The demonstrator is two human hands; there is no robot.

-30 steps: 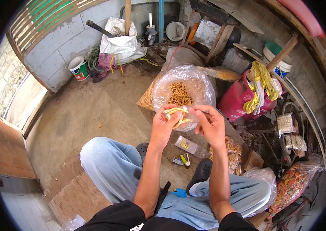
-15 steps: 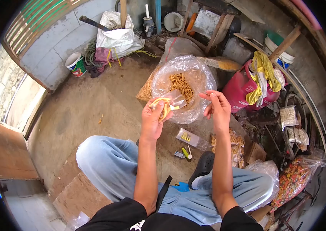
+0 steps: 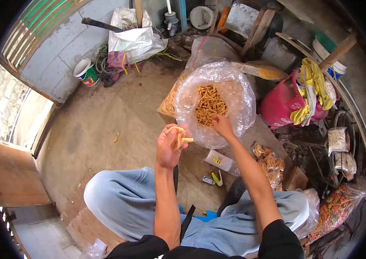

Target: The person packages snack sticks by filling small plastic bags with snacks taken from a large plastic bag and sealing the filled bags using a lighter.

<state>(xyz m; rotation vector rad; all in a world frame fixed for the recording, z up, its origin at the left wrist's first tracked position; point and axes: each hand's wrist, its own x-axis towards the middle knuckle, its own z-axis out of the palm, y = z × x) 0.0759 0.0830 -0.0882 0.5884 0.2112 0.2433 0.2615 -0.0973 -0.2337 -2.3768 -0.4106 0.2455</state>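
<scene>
My left hand [image 3: 170,146] is closed around a small clear plastic packet [image 3: 178,138] with yellow, stick-like pieces in it; the fingers cover part of it. My right hand [image 3: 222,126] reaches into a large open clear plastic bag [image 3: 241,103] and touches the near edge of the brown snack sticks [image 3: 210,101] inside. Its fingers are curled down among the sticks, with the tips hidden. The big bag stands on the floor in front of me, its mouth spread wide.
Filled snack packets [image 3: 270,163], a stapler [image 3: 217,178], a small box [image 3: 209,180] and a stack of clear bags [image 3: 221,160] lie before me. A pink container [image 3: 280,103] with yellow cloth stands right. A white sack [image 3: 133,45] and a paint bucket [image 3: 85,72] sit back left.
My right hand has moved from beside the packet down and left to the snack sticks in the large bag. My left hand still holds the packet, now slightly lower.
</scene>
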